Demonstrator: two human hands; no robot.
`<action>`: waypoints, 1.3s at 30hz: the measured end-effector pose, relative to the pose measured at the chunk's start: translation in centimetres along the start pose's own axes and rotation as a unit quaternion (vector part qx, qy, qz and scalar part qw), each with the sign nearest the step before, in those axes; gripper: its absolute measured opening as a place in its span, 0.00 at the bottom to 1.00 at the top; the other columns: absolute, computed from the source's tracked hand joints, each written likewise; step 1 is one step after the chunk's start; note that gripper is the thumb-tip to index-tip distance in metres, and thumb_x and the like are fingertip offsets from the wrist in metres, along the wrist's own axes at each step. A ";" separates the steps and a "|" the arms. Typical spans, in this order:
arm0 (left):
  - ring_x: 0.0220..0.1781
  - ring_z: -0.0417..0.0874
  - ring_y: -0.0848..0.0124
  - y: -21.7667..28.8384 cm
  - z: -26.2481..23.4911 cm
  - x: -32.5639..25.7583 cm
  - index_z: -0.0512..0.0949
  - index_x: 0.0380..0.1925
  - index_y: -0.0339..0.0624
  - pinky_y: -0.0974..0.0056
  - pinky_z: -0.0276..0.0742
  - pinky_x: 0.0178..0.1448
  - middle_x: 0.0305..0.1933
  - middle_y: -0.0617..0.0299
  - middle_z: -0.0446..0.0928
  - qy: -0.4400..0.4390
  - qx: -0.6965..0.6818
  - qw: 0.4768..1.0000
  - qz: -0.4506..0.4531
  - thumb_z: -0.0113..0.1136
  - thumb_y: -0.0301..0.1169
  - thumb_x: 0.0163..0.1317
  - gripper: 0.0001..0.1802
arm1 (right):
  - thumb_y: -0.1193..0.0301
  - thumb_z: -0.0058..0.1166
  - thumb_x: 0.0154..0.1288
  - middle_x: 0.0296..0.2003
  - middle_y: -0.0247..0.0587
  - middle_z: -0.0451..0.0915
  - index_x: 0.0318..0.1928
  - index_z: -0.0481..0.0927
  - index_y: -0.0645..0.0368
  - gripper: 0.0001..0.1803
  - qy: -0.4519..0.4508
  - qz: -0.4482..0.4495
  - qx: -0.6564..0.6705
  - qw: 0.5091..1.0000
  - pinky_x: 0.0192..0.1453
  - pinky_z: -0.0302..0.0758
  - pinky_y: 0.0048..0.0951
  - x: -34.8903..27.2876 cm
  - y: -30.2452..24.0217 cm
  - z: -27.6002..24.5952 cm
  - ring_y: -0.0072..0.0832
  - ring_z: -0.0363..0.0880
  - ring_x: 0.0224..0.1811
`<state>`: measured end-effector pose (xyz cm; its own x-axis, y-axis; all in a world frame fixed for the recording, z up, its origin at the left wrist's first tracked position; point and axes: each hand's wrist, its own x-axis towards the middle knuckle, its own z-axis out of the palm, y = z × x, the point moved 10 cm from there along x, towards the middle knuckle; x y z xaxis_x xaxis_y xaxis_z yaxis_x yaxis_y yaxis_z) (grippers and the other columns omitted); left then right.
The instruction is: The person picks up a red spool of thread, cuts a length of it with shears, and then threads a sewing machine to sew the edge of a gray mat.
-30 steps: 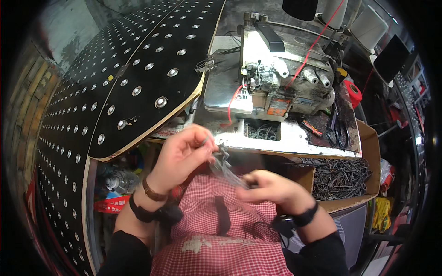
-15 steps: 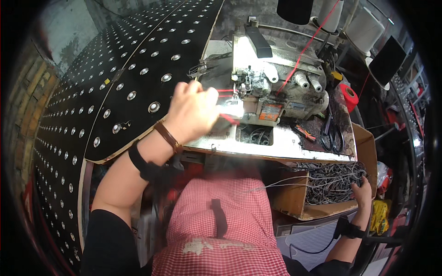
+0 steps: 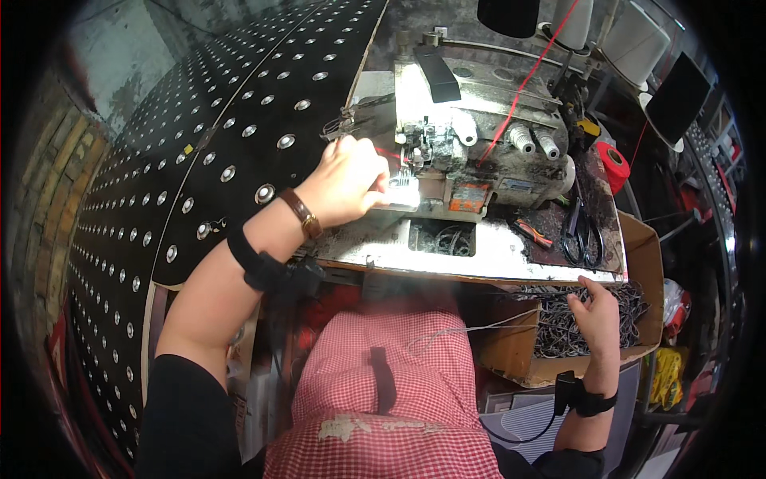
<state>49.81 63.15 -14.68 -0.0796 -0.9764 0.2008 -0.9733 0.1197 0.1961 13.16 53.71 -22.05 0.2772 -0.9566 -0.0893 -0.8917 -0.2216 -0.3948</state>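
My left hand [image 3: 351, 182] rests on the bed of a grey overlock sewing machine [image 3: 471, 152], its curled fingers right at the brightly lit presser foot [image 3: 405, 190]. Glare hides whatever lies under the fingertips. My right hand [image 3: 598, 313] reaches low on the right into a cardboard box [image 3: 511, 363], fingers spread over a heap of dark strips [image 3: 558, 335]. A thin pale thread [image 3: 479, 329] runs from the box toward my lap. A red checked cloth [image 3: 399, 391] covers my lap. Both wrists wear black bands.
A large black panel dotted with metal studs [image 3: 199, 176] lies left of the machine. Black scissors [image 3: 581, 233] and a red roll [image 3: 613, 164] sit on the table's right side. Thread cones [image 3: 638, 36] stand behind, with a red thread [image 3: 523, 84] running down.
Both hands were together over my lap on a small piece. The left hand rose to the machine's presser foot; the right hand dropped to the box of dark strips.
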 end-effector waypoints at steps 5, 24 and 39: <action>0.42 0.66 0.61 1.2 -0.6 -1.1 0.74 0.21 0.45 0.60 0.60 0.47 0.33 0.62 0.69 0.077 0.082 0.994 0.015 0.60 0.29 0.48 0.04 | 0.66 0.59 0.50 0.23 0.49 0.77 0.46 0.77 0.62 0.22 -0.021 0.005 -0.014 1.000 0.31 0.72 0.32 -0.1 -0.1 1.6 0.36 0.75 0.22; 0.39 0.72 0.63 -2.0 -1.7 -1.2 0.80 0.27 0.41 0.61 0.65 0.46 0.30 0.62 0.78 0.002 0.206 0.977 -0.059 0.49 0.25 0.47 0.10 | 0.71 0.59 0.49 0.14 0.37 0.68 0.46 0.77 0.64 0.21 -0.027 -0.041 0.029 0.998 0.23 0.65 0.26 -1.7 -1.3 4.1 0.23 0.65 0.16; 0.37 0.82 0.62 -11.5 -3.5 3.7 0.80 0.35 0.40 0.65 0.74 0.43 0.33 0.55 0.81 0.018 0.027 0.969 -0.246 0.59 0.36 0.52 0.14 | 0.76 0.62 0.42 0.28 0.47 0.76 0.20 0.74 0.65 0.08 0.146 -0.246 0.065 0.956 0.34 0.71 0.34 -3.3 -8.5 1.8 0.41 0.75 0.28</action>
<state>61.48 58.79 -12.88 0.4029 -0.9061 0.1294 -0.9018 -0.3687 0.2255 20.47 59.10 -20.08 0.5222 -0.7592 0.3885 -0.6216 -0.6507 -0.4361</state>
